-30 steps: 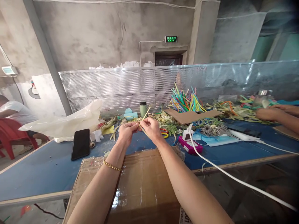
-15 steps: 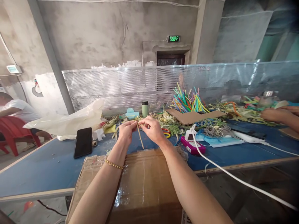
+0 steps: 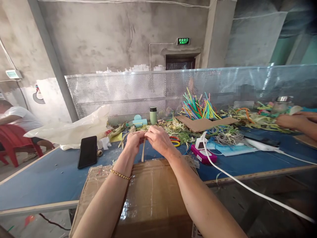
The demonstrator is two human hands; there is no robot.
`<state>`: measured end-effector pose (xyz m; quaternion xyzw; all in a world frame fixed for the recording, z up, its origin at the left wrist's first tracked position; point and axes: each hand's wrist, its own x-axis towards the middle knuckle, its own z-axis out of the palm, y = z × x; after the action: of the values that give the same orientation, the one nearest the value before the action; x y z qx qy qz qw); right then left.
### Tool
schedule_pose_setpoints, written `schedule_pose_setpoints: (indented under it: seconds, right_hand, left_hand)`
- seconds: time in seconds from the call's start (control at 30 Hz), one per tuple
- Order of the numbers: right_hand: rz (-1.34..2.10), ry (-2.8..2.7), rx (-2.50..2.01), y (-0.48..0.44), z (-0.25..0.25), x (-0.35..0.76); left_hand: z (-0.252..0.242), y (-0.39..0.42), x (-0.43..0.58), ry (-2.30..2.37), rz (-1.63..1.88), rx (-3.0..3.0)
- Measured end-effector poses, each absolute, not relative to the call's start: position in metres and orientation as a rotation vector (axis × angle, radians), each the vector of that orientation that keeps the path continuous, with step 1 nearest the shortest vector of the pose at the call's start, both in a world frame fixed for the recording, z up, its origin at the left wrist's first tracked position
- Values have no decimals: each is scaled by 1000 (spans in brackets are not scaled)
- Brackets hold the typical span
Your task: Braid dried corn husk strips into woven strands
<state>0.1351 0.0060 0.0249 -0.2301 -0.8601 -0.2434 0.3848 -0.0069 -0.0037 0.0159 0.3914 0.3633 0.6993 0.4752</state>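
Note:
My left hand and my right hand meet over the far edge of a taped cardboard box. Both are closed, fingertips touching. A thin tan strip, like a dried straw or husk, hangs down from between them. My left fingers pinch it near the top. The right fingers press at the same spot, curled over it, and hide the strip's upper end. Behind my hands stand a green bottle with a black lid and a light blue plastic piece.
Left lie a black phone and a plastic sheet. Right are a magenta box, a white cable and a blue mask. Colourful sticks stand behind cardboard. A co-worker's hands are far right.
My right hand has rolled over and moved slightly left against my left fingers. The strip's hanging end has swung left and now points nearly straight down.

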Motion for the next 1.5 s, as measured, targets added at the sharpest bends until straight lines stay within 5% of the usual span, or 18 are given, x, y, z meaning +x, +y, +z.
schedule_pose_setpoints:
  seconds: [0.23,1.5]
  right_hand:
    - [-714,-2235,-579,2,26,133]
    - [-19,-1874,-717,15,18,127]
  left_hand:
    - [14,-3,-8,914,1663,929]
    - [16,-9,-5,889,1673,1038]
